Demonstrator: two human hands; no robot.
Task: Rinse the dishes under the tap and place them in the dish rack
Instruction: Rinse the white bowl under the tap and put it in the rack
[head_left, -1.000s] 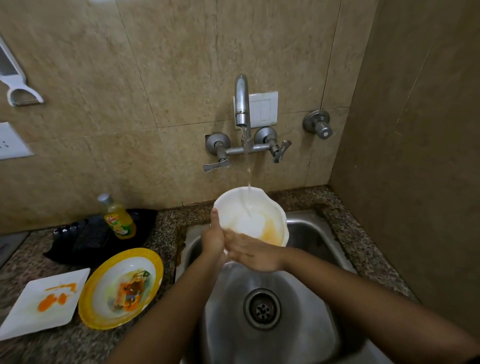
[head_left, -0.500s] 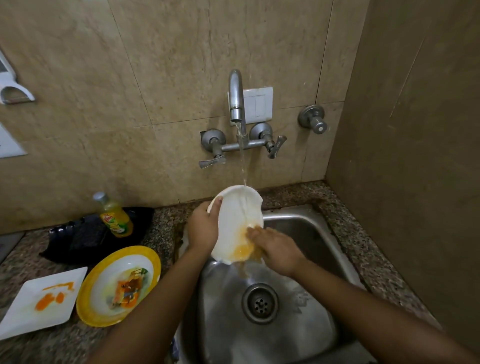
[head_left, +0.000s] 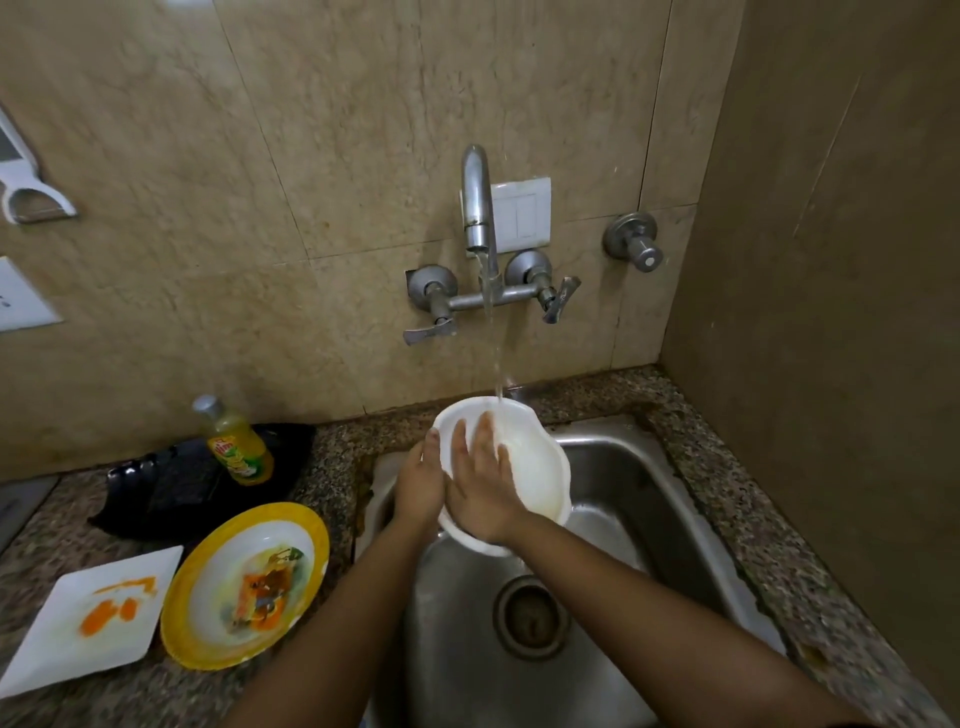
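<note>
Right now my left hand (head_left: 420, 486) grips the left rim of the white bowl (head_left: 535, 462), fingers behind it and thumb on the edge, while my right hand (head_left: 480, 480) lies flat and spread against the bowl's inside, holding nothing. I see the bowl tilted over the steel sink (head_left: 639, 499), with the stream from the tap (head_left: 478, 202) striking its upper rim. On the granite counter (head_left: 332, 457) to the left lie a yellow-rimmed plate (head_left: 244, 584), a smeared square white plate (head_left: 88, 623) and a dish soap bottle (head_left: 236, 444).
</note>
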